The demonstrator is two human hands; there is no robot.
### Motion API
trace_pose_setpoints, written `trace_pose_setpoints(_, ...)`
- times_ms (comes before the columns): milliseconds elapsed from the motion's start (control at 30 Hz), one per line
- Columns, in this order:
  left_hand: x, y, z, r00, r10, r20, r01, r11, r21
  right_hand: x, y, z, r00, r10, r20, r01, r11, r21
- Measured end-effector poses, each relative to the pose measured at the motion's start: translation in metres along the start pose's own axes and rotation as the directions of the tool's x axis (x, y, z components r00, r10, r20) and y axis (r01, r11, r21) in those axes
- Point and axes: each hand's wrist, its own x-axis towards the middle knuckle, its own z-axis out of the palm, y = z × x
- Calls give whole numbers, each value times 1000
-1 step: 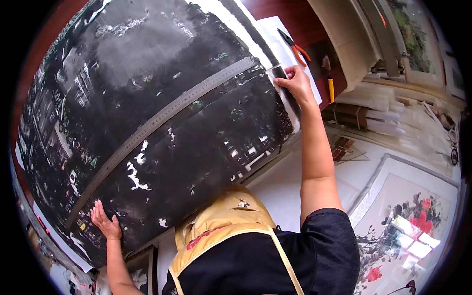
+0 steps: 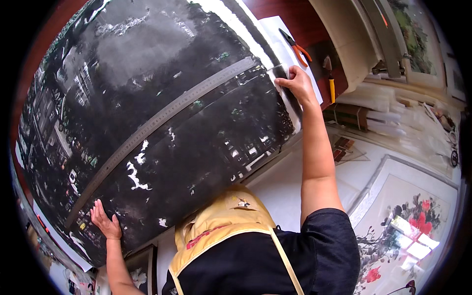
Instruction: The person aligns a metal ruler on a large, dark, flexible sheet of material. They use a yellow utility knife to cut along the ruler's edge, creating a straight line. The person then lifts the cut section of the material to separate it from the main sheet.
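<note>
A large dark painting (image 2: 162, 152) with white and green patches covers the table in front of me. Across it lies a long grey metal ruler (image 2: 169, 108), running from lower left to upper right and bent by the lens. My left hand (image 2: 105, 221) rests flat on the painting, fingers together and stretched out, beside the ruler's lower end. At the painting's right border, my right hand (image 2: 297, 86) has its thumb and fingers closed on a dark edge strip (image 2: 292, 104), just past the ruler's upper end. Part of its grip is hidden by the hand itself.
Orange-handled pliers (image 2: 297, 49) lie on a white sheet (image 2: 275, 30) beyond my right hand. Nearby is a yellow-handled tool (image 2: 331, 86) on the reddish-brown table (image 2: 309, 24). Rolled papers (image 2: 383, 115) and a framed flower painting (image 2: 388, 189) stand at the right.
</note>
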Motion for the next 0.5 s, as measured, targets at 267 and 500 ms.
trace_pose_setpoints(267, 3, 1, -3, 1000, -3, 2, 3, 1000, -3, -9, 8, -26, 963, -132, 237, -36, 802, 596)
trace_pose_setpoints(500, 2, 1, -3, 1000, -7, -2, 7, 1000, -4, -1, 6, -14, 972, -61, 229, -60, 870, 489)
